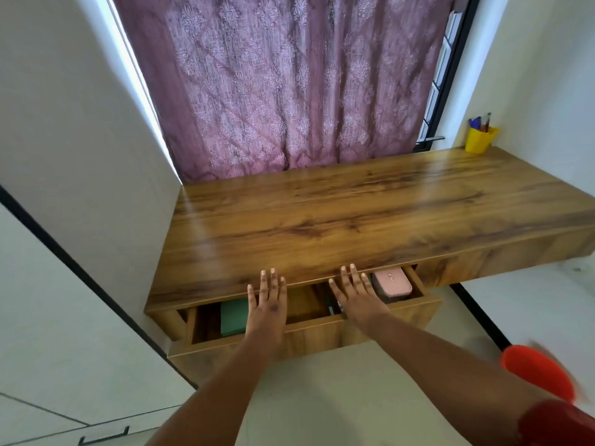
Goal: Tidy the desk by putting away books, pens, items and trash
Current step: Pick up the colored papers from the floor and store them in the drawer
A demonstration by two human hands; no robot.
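Left hand [265, 305]: held flat over the open drawer, fingers [272, 281] straight and slightly spread, tips reaching the front edge of the counter; nothing is gripped.
Right hand [355, 296]: held flat over the drawer as well, fingers straight and fanned out, tips at the counter edge; nothing is gripped.
Drawer [322, 329]: pulled partly out from under the counter, its wooden front panel seen below both wrists.
Green book [233, 320]: laid flat inside the drawer, in the left part, just beside the left hand.
Pink case [391, 281]: laid inside the drawer at the right end, just beside the right hand.
Small dark items [331, 309]: seen in the drawer under the right hand; what they are cannot be told.
Counter [370, 214]: a glossy wooden top set against a purple curtain [283, 82].
Yellow cup [479, 140]: stood at the far right corner of the counter, with pens [479, 122] held upright in it.
Orange bucket [541, 371]: seen blurred on the floor at the right, well apart from the drawer.
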